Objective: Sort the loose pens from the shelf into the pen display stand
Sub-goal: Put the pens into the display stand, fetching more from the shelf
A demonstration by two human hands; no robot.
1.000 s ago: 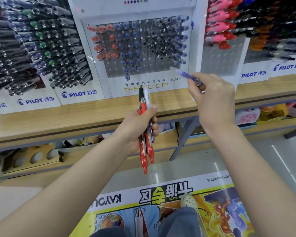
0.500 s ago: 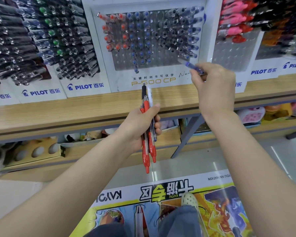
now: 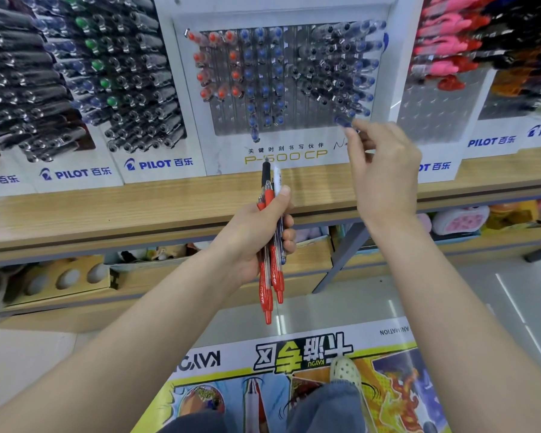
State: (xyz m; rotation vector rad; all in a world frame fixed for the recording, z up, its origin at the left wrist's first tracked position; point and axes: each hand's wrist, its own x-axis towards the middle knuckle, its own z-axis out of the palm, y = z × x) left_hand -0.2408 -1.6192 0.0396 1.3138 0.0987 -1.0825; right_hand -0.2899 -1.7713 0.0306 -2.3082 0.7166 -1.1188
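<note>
The white P-500 CP pen display stand (image 3: 281, 157) stands on the wooden shelf (image 3: 107, 210), its grey grid holding red-, blue- and dark-capped pens. My left hand (image 3: 256, 232) grips a bundle of loose pens (image 3: 270, 276), red ones plus a black-tipped and a white one, held upright below the stand. My right hand (image 3: 384, 170) is raised at the stand's lower right and pinches a blue pen (image 3: 344, 122), whose end touches the lowest row of blue-capped pens there.
PILOT stands full of dark and green pens (image 3: 75, 89) fill the left; pink pens (image 3: 444, 51) hang at the right. Beneath the shelf a lower shelf carries toys and a cardboard tray (image 3: 57, 279). A printed floor sticker (image 3: 294, 370) and my shoe (image 3: 345, 371) lie below.
My right hand has carried the blue pen up and left, from beside the stand to its lower-right pen rows. The left hand keeps its bundle roughly in place.
</note>
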